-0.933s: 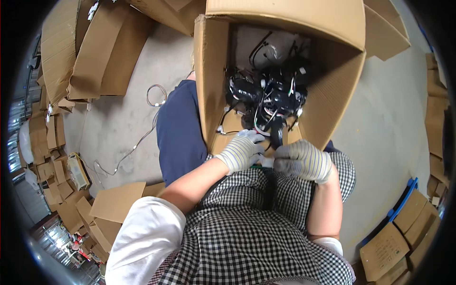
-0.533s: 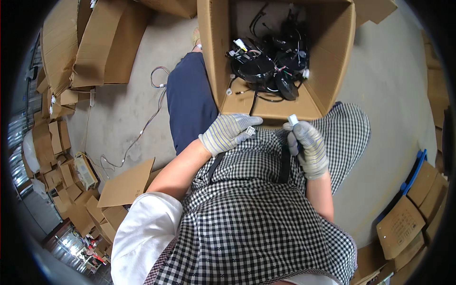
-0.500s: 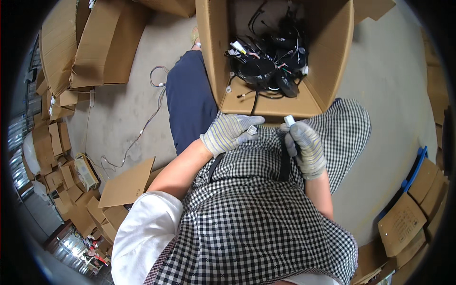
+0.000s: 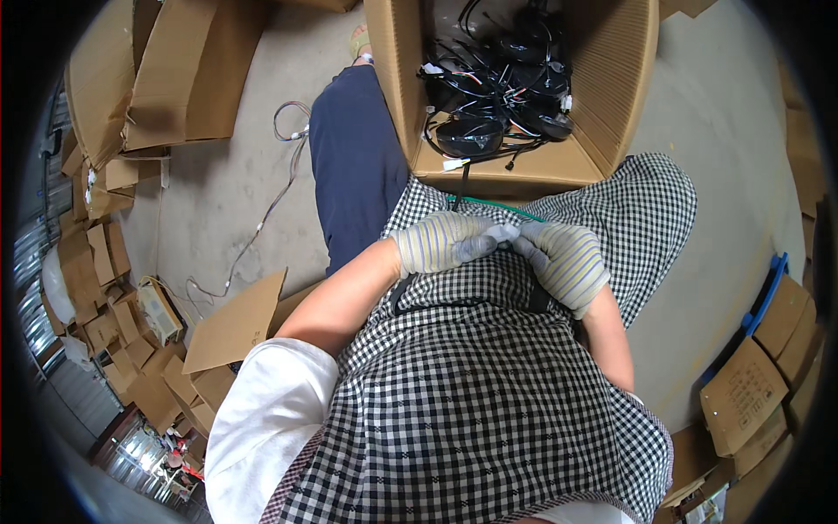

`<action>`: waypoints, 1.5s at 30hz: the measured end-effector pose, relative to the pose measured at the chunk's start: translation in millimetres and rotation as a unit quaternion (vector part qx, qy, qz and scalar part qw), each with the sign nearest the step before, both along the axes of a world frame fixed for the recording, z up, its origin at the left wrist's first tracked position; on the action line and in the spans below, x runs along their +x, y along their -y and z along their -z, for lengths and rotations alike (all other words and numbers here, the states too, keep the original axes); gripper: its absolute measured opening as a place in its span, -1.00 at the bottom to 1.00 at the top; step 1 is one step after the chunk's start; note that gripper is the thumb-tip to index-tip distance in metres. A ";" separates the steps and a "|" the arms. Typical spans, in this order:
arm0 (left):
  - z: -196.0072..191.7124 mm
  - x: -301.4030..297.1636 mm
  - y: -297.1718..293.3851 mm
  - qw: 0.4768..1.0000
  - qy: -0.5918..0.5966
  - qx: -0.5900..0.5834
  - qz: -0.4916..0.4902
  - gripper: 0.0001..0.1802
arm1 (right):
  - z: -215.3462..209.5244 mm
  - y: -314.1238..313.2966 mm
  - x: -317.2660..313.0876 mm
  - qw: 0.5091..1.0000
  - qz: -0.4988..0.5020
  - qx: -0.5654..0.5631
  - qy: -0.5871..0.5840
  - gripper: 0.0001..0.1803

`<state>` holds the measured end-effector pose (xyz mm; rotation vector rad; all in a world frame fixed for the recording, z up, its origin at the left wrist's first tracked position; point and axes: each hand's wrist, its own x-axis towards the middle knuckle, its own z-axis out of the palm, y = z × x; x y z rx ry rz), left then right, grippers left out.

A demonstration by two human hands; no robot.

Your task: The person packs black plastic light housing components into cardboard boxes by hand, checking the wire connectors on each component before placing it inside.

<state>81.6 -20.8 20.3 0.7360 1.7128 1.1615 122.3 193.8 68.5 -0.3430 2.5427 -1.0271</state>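
In front of my lap, both gloved hands meet fingertip to fingertip. My left hand [image 4: 443, 244] is closed, its thumb and fingers pinching a small white plug connector [image 4: 504, 232]. From the other side, my right hand [image 4: 568, 265] grips at the same white piece with bent fingers; whether it is one connector or two pressed together, I cannot tell. A black cable [image 4: 462, 186] runs from the carton down to my left hand. Just above the hands, a thin green wire [image 4: 497, 205] arcs across toward the right hand.
An open carton [image 4: 524, 181] stands between my legs, with tangled black wired parts [image 4: 471, 135] inside. A long thin cable [image 4: 259, 229] lies on the floor at left. Large cartons [image 4: 188, 79] stand at far left. Flattened cardboard [image 4: 745, 393] and a blue handle-like piece [image 4: 768, 293] are at right.
My hands, apart before with a white connector in each, have come together. The green wire now shows above them. The black parts in the carton lie differently, one shifted toward its near edge.
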 end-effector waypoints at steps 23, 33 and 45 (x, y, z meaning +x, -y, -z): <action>28.2 -8.7 13.6 0.993 0.119 0.002 0.001 -0.43 | 38.6 -6.5 -38.1 0.963 -0.223 -0.013 0.148 -0.81; 4.6 -21.4 15.4 0.986 0.137 0.005 -0.096 -0.62 | 100.9 -22.9 -92.2 0.989 -0.088 0.106 0.045 -0.67; 9.0 3.0 25.4 0.944 0.154 0.015 -0.292 -0.51 | 71.7 2.9 -45.4 0.992 -0.018 -0.109 -0.069 -0.92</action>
